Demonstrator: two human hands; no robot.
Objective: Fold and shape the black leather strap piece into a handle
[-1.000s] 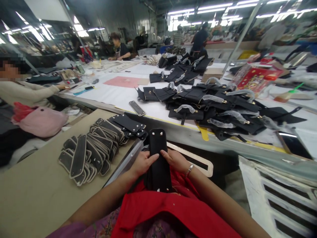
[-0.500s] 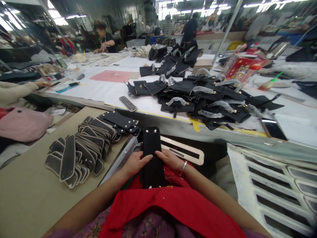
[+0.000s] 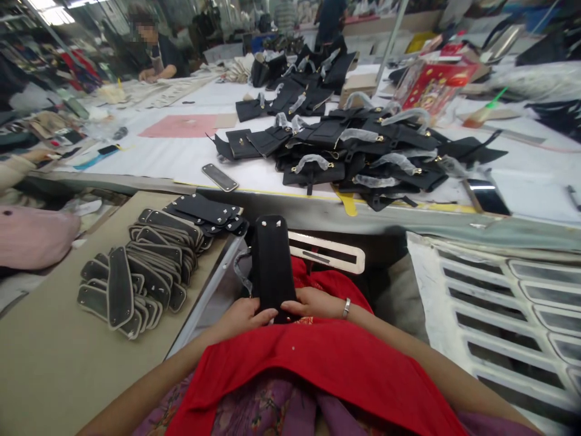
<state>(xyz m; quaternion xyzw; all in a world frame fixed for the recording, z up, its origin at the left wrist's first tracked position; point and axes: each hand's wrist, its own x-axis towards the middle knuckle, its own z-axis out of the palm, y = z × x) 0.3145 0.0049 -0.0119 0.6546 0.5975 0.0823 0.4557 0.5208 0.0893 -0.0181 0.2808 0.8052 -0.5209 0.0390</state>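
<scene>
A long black bag panel (image 3: 273, 260) with rounded corners stands tilted over my lap, two pale tabs near its far end. At its near left edge is my left hand (image 3: 245, 316), closed with the thumb lying on the face. My right hand (image 3: 313, 303) grips the near right edge the same way; a metal bracelet circles that wrist. Beside the panel's left edge a plastic-wrapped handle (image 3: 242, 269) pokes out; whatever it joins is mostly hidden behind the panel. Red cloth (image 3: 295, 357) covers my lap and hides the near end.
To the left, grey pale-edged panels (image 3: 149, 260) and black panels (image 3: 204, 212) lie piled on a tan board (image 3: 49, 363). Black bags with wrapped handles (image 3: 327, 148) heap on the white table ahead. A cut-out white sheet (image 3: 436, 303) is at right. Co-workers (image 3: 157, 51) sit beyond.
Both hands have slid down the panel to its near end. More of the wrapped handle shows at the left. The whole view has tipped downward a little.
</scene>
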